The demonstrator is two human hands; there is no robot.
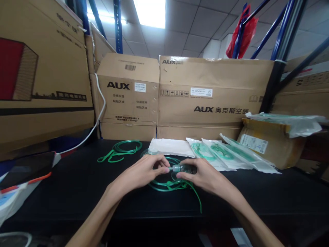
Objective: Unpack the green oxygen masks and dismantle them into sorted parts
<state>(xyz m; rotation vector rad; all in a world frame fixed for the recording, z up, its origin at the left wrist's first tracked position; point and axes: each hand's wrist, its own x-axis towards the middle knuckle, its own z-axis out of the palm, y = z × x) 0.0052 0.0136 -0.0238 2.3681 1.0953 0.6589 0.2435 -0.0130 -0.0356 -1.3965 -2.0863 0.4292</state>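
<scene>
Hands pinched nearly closed, left (154,167) on green tubing (170,168), right (203,173) around a small clear bottle (188,168).

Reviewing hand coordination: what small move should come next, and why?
Perhaps ease the thin stem straight into the pale green fitting: the left hand pinches it in line with the fitting, the right hand steadies the clear container, and seating depth can't be told.

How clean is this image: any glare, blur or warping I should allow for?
Head view: ceiling light blown out white; wide-angle bending toward the edges; clear bottle dark and hard to read between the hands; black tabletop swallows shadows; carton lettering legible.
</scene>
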